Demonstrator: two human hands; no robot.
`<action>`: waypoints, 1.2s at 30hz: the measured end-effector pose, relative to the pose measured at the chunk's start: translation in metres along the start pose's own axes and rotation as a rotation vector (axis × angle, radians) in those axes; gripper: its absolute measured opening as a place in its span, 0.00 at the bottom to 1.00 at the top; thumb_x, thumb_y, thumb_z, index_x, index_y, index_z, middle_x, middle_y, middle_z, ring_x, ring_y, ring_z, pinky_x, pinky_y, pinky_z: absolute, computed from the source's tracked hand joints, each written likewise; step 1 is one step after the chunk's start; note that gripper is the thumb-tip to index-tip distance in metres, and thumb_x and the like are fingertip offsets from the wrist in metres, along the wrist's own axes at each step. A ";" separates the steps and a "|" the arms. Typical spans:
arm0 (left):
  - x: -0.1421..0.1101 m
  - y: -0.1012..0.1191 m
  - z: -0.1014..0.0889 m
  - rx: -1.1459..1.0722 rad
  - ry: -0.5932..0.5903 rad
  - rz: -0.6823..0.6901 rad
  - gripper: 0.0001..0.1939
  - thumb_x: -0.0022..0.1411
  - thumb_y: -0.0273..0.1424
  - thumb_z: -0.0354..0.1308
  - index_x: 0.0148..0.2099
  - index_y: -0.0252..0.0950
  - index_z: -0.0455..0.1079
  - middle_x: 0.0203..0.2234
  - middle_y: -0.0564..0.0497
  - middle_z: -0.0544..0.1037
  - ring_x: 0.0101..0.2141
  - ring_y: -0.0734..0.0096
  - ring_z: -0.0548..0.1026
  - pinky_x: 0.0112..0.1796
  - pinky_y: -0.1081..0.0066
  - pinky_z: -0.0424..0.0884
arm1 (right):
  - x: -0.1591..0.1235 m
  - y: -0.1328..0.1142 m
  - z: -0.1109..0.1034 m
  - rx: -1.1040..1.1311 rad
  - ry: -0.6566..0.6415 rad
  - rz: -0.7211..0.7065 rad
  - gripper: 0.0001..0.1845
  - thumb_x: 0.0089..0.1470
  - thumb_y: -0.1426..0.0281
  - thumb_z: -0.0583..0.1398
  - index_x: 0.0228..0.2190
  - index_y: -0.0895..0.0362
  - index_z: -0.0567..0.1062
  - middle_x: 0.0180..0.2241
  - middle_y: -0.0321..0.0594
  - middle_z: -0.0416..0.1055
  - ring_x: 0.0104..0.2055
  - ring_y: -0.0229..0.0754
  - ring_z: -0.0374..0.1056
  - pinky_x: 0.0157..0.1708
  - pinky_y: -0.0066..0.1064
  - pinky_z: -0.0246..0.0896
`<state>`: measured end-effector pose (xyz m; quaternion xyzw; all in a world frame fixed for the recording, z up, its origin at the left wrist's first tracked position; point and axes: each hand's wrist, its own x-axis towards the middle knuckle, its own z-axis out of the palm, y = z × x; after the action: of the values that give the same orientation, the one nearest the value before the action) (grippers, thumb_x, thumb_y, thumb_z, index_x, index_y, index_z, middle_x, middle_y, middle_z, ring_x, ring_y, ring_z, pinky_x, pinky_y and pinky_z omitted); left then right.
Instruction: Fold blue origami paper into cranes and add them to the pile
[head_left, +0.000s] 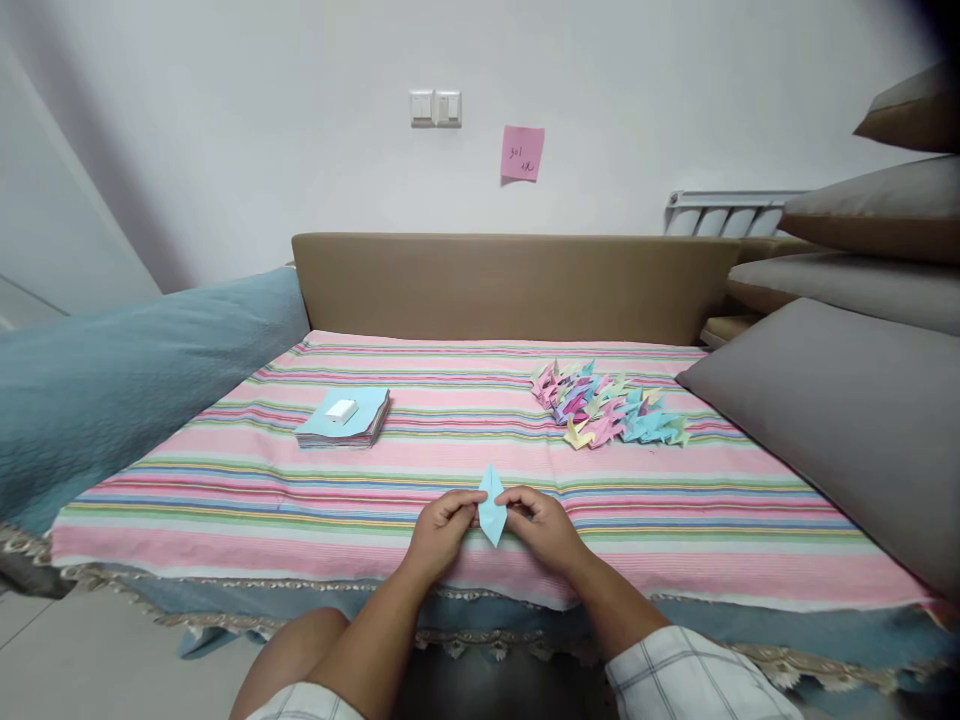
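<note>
Pinches the paper by its side edges at lower centre of the frame, with fingertips of left hand and right hand clamped on it. Best to grip lightly, match edges evenly and press creases from the middle outward.

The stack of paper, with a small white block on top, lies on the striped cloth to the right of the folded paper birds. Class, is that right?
No, the side is wrong: the head view shows the stack of paper left of the folded paper birds. The small white block and striped cloth are right.
</note>
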<state>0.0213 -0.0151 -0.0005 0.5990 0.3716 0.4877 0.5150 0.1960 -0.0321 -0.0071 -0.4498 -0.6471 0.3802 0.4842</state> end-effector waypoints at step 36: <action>-0.002 -0.002 0.012 -0.135 0.214 -0.127 0.13 0.39 0.37 0.68 0.26 0.34 0.75 0.21 0.52 0.77 0.25 0.72 0.72 0.30 0.73 0.67 | 0.000 -0.004 0.016 0.298 0.112 0.165 0.20 0.42 0.53 0.62 0.25 0.57 0.69 0.19 0.33 0.66 0.23 0.36 0.62 0.26 0.28 0.57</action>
<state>0.0326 -0.0196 -0.0030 0.4828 0.4279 0.5393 0.5413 0.1798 -0.0345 -0.0072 -0.4450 -0.5166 0.4846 0.5479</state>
